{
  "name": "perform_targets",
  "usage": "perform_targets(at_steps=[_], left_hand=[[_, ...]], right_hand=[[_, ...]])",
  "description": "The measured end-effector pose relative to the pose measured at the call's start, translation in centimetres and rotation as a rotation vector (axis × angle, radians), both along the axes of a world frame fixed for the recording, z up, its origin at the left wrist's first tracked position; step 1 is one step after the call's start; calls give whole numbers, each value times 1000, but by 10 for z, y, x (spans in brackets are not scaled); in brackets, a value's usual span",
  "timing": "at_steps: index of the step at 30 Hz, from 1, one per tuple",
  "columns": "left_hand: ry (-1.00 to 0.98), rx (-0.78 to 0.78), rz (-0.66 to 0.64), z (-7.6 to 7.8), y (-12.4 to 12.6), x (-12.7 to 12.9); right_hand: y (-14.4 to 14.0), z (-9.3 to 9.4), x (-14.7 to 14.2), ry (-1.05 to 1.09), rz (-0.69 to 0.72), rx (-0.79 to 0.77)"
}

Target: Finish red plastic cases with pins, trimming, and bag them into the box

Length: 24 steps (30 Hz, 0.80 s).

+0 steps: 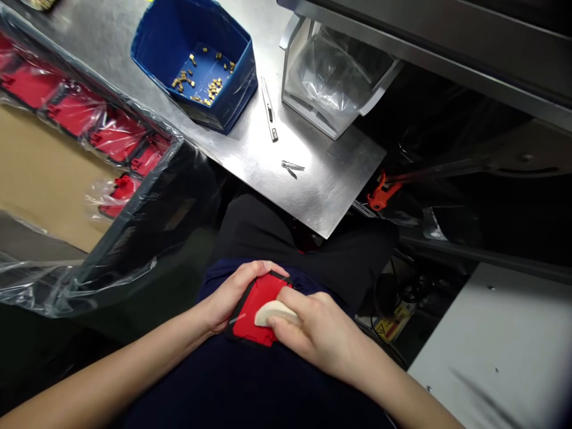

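No wording can be read anywhere. A yellow sticker low on the floor bears what looks like a black warning triangle; its print is too small to read.

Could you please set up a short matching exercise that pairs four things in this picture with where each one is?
Things:
1. red plastic part
2. small brass pieces
3. tweezers
4. cream-coloured tool

Places:
A. inside the blue bin
B. in the right hand, pressed on the red part
C. bare on the steel table, near its edge
D. gripped by the left hand over the lap

Pairs: 1-D, 2-A, 3-C, 4-B
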<state>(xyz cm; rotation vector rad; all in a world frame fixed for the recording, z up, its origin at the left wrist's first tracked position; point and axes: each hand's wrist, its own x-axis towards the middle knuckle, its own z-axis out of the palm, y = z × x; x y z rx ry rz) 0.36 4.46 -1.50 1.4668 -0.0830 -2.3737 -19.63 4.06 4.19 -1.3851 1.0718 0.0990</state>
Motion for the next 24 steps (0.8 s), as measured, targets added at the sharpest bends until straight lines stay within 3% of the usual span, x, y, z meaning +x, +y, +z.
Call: perform_targets(at_steps=[14,20,24], left_hand=[[57,161,68,0,-2,2],[37,226,81,-1,-3,3],[72,227,82,-3,-3,3]], right_hand=[[-4,-2,1,57,2,-43],[5,-5,3,85,14,-161],[9,-5,4,64,121,-238]])
